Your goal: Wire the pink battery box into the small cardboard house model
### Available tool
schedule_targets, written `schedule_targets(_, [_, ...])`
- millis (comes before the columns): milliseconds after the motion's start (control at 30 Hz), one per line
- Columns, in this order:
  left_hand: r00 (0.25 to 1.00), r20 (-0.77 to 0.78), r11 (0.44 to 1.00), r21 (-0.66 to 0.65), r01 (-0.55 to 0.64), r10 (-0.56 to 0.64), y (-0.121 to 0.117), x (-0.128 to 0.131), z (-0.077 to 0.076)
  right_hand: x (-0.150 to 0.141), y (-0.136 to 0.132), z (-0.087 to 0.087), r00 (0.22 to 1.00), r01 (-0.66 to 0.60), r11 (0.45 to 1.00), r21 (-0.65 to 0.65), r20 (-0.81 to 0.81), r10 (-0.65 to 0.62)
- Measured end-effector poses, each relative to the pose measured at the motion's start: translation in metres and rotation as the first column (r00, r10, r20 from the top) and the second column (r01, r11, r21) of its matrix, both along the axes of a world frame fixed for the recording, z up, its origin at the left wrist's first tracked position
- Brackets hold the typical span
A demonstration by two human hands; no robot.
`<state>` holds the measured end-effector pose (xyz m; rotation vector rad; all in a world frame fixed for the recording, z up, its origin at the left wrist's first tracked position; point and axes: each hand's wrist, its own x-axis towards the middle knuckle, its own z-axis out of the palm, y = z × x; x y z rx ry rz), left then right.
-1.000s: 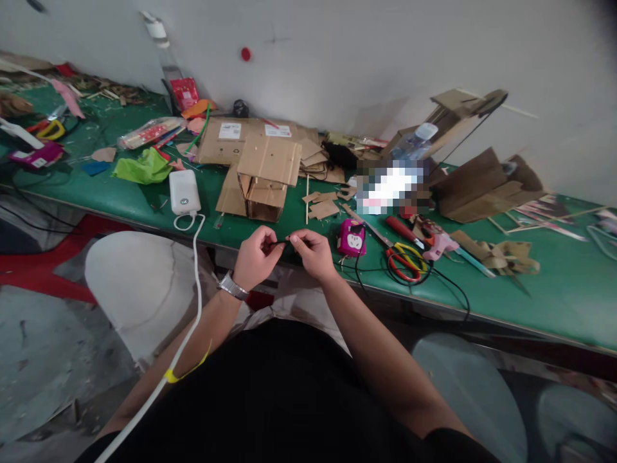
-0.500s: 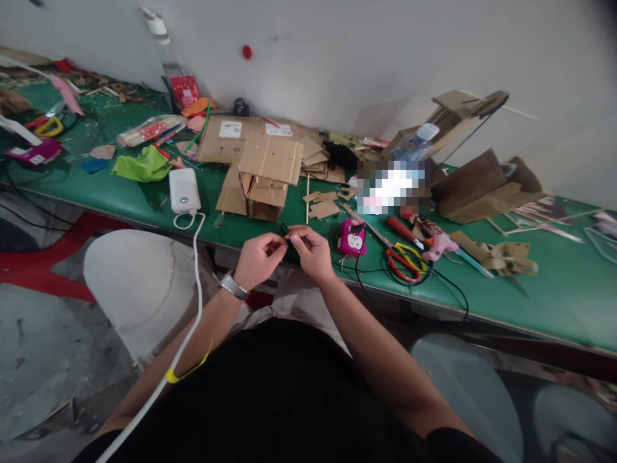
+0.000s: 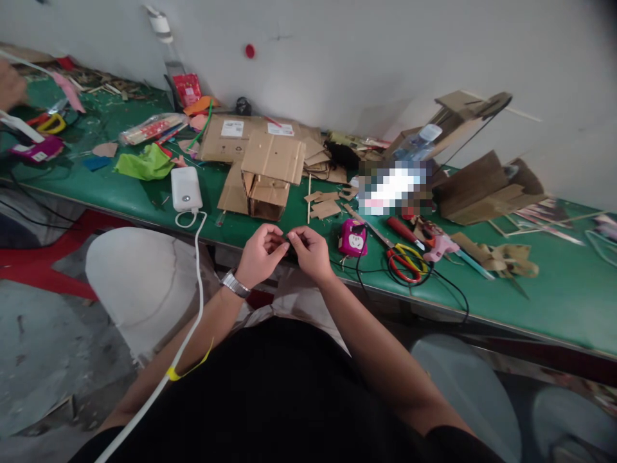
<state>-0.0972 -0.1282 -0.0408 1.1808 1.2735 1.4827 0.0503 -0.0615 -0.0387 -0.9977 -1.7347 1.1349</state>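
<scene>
Close together at the table's front edge, my left hand (image 3: 261, 256) and my right hand (image 3: 311, 254) are both closed in a pinch. Between their fingertips is a bit of thin black cord (image 3: 288, 240), mostly hidden by the fingers. Just beyond them stands a boxy cardboard structure (image 3: 272, 161). To the right of my right hand sits a purple power socket block (image 3: 352, 238) with a black cable plugged in. Scissors with red and yellow handles (image 3: 405, 263) and a pink glue gun (image 3: 441, 246) lie farther right.
A white power bank (image 3: 186, 189) with a white cable stands left of the hands; the cable runs across my left arm. Cardboard scraps (image 3: 325, 209), a bottle (image 3: 424, 138) and a larger cardboard build (image 3: 482, 186) occupy the right. Another person's hand (image 3: 10, 87) is at far left.
The black loop that stuck up above my fingertips is now mostly out of sight. My left fingers have shifted slightly. Another person's hand has come in at the far left.
</scene>
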Motion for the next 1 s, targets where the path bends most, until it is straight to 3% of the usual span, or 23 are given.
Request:
schedule_targets(433, [1.000, -0.011, 0.999, 0.025, -0.023, 0.024, 0.0006, 0.0000, 0.0024, 0.0005, 0.0012, 0.0015, 0.994, -0.066, 0.991, -0.112, -0.088, 0.057])
schedule_targets(767, [0.999, 0.023, 0.997, 0.072, -0.036, 0.035, 0.0043, -0.0021, -0.0030, 0.0047, 0.0062, -0.0004, 0.995, -0.049, 0.995, -0.091, -0.087, 0.041])
schedule_targets(1000, [0.988, -0.110, 0.990, 0.103, -0.100, 0.111, 0.0024, -0.0046, -0.0024, 0.0058, 0.0083, -0.0045, 0.995, -0.067, 0.993, -0.096, -0.079, 0.059])
